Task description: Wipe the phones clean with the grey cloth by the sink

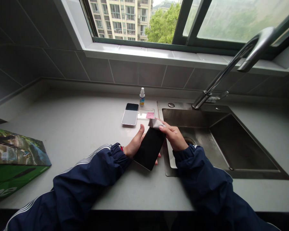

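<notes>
I see the left hand [135, 146] wrapped around a flat, black, oblong phone with a glass front [150, 147]. Its thumb is up by the left side, and its fingers poke out past the right edge. The phone looks lifted over the smooth, pale tabletop [96, 112]. The right hand [175, 137] has its fingers pinched on a thin, soft, grey cloth [156, 124] at the phone's far end. I think the wiping is partway: the cloth covers only that end, and the near part shows bare. I can't tell how much is left. The phone's long side slants from near left to far right, and I can't tell which end is its top.

Past the left fingers lies a black-and-grey phone with a pale rim [130, 116]. Just right of it is a clear, flat plastic case [142, 114] with a pink patch. Farthest from the fingers stands a small white spray bottle with a blue and yellow label [142, 98].
</notes>
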{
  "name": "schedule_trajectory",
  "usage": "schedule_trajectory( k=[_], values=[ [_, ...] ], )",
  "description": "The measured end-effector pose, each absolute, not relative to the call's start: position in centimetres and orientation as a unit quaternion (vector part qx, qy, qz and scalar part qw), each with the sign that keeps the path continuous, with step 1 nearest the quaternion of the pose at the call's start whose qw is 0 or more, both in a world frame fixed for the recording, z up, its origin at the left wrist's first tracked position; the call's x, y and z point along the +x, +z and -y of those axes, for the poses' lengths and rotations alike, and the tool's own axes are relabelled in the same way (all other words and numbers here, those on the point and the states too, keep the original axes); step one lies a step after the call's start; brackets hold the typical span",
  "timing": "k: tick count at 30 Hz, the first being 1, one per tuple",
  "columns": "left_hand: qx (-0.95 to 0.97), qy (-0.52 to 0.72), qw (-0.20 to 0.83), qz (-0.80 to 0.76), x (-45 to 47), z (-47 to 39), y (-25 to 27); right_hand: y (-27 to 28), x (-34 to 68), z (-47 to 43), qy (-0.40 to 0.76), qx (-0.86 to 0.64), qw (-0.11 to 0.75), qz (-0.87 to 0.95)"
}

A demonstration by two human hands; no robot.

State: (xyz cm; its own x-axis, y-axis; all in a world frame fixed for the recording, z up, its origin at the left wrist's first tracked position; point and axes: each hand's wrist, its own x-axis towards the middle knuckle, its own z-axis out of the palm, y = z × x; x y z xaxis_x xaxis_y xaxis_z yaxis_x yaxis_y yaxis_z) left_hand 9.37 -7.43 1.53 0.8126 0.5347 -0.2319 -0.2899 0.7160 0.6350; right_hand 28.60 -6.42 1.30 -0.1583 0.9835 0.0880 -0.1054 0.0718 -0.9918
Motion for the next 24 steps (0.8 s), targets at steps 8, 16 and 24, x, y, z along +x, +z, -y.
schedule_trajectory(
  k=[8, 16, 24],
  values=[
    [0.285, 0.244, 0.909, -0.178, 9.4, 7.4, 1.4, 1.5, 28.7, 6.6, 0.527, -0.421, 0.480, 0.561],
    [0.265, 0.290, 0.897, -0.203, 9.2, 7.2, 1.3, 1.9, 28.1, 7.4, 0.503, -0.418, 0.435, 0.619],
    [0.252, 0.319, 0.894, -0.187, 9.3, 7.3, 1.5, 2.0, 28.0, 7.7, 0.517, -0.411, 0.406, 0.631]
  ],
)
